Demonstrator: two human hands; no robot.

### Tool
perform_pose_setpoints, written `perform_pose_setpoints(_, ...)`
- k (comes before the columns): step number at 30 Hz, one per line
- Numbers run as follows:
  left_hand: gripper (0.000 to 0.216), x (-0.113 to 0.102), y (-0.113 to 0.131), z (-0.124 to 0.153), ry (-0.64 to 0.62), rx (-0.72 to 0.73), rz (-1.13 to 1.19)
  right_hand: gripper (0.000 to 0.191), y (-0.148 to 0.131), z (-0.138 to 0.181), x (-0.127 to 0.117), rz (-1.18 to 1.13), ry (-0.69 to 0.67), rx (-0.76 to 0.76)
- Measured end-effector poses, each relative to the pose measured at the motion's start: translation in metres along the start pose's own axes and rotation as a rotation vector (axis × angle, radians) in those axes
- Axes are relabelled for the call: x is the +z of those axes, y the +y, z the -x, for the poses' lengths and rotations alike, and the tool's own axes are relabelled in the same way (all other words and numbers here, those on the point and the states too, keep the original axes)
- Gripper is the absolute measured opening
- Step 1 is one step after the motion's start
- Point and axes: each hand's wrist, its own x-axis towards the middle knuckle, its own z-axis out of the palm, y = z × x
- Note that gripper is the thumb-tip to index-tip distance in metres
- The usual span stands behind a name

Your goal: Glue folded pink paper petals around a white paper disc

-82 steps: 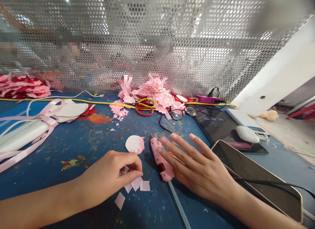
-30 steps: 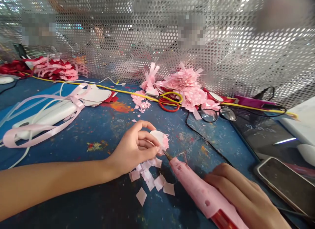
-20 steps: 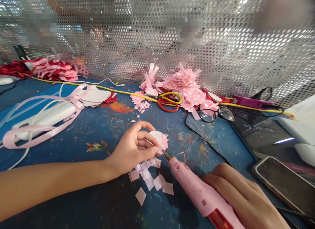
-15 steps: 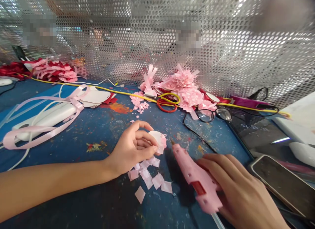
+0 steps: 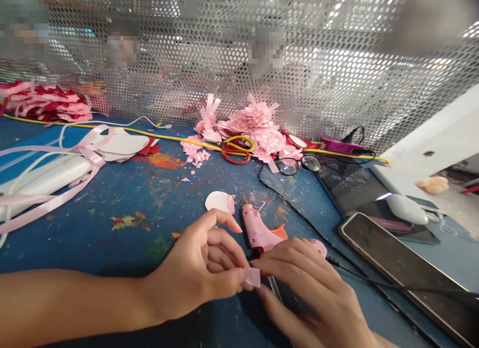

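Note:
My left hand (image 5: 204, 270) pinches a small pink paper square (image 5: 252, 276) between thumb and fingers. My right hand (image 5: 310, 288) meets it, its fingertips touching the same square. Just beyond my hands the pink glue gun (image 5: 260, 231) lies on the blue table (image 5: 130, 198), released. A white paper disc with pink fringe (image 5: 220, 202) lies flat beside the gun's nozzle, apart from both hands.
Red and yellow scissors (image 5: 234, 149) lie by a heap of pink paper flowers (image 5: 254, 126) at the perforated metal screen (image 5: 239, 64). Pink ribbon (image 5: 56, 198) trails at left. Glasses (image 5: 297, 164), a black cable, a tablet (image 5: 352, 186) and a phone (image 5: 407, 268) fill the right.
My right hand laid the glue gun down on the table. My left hand let go of the white disc and picked up a pink square; both hands now meet at it.

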Motion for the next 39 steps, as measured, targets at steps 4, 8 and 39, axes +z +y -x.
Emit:
perform_pose_setpoints(4, 0.044, -0.003, -0.002, -0.002, 0.004, -0.006, -0.024, 0.022, 0.002, 0.001, 0.000, -0.011, 0.008, -0.014)
perform_pose_setpoints(8, 0.049, -0.004, -0.003, -0.002, 0.003, -0.024, -0.040, 0.019, 0.004, 0.003, 0.001, -0.015, 0.015, -0.030)
perform_pose_setpoints(39, 0.042, -0.003, -0.004, -0.002, -0.009, -0.011, -0.074, 0.013, 0.012, 0.013, 0.004, -0.021, -0.047, -0.022)
